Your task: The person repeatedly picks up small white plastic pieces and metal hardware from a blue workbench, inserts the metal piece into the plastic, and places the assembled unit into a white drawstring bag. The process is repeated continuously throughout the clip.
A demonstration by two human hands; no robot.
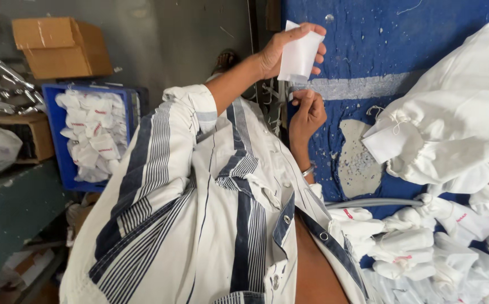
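Above the blue table [368, 34], the left hand [281, 50] pinches one small white pouch [301, 55], the right hand [307, 115] closes on its drawstring, finished pouches [393, 247] piled nearby, a blue crate [59, 141] holding more.

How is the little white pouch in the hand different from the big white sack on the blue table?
The pouch is small, the sack big. The pouch looks flat and smooth, the sack puffy and wrinkled. The pouch is held up in the left hand, the sack lies on the table. Both are white.
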